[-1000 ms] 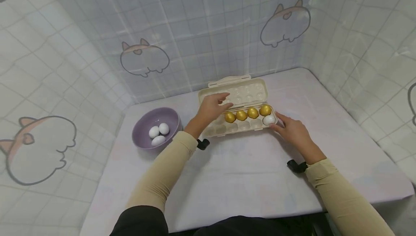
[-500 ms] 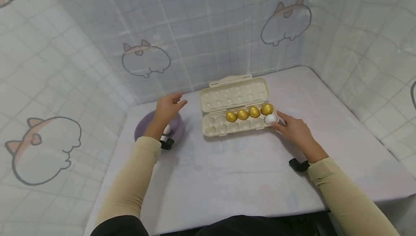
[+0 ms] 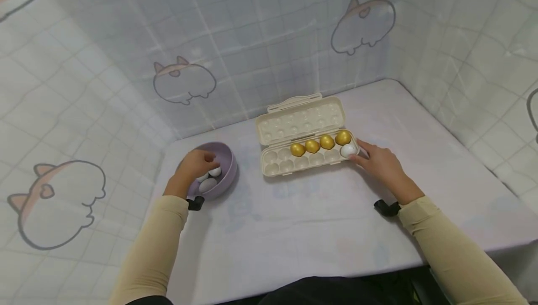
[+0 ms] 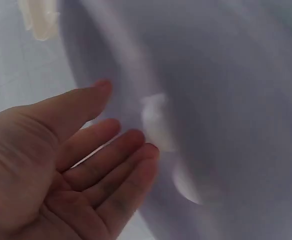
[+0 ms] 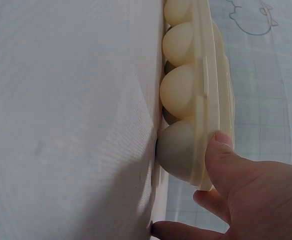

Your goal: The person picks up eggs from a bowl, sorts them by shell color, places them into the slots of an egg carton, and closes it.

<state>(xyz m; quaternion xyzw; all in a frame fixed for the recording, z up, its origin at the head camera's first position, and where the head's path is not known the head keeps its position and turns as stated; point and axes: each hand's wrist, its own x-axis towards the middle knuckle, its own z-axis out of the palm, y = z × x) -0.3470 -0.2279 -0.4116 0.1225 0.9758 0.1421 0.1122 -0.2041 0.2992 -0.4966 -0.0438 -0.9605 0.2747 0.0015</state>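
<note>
The left hand (image 3: 193, 167) is over the purple bowl (image 3: 231, 180), which sits between 8 and 9 o'clock from the box (image 3: 299, 119). Its fingers are loose and hold nothing. Three white eggs (image 3: 208, 185) lie close together in the bowl. They look smooth, and one is in gray shade.

The right hand (image 3: 381, 165) pinches the box near 4 o'clock, with its thumb on the rim. The box is cream, with its lid tipped back toward 12 o'clock. Four shiny gold eggs (image 3: 312, 146) sit in its back row, and one white egg (image 3: 348, 150) sits at its 3 o'clock end. The box rests on the pale table (image 3: 273, 230).

The left hand hides some of the bowl. The left wrist view is blurry, so I cannot tell if the fingers touch an egg. The right wrist view cuts off the box at 12 o'clock.
</note>
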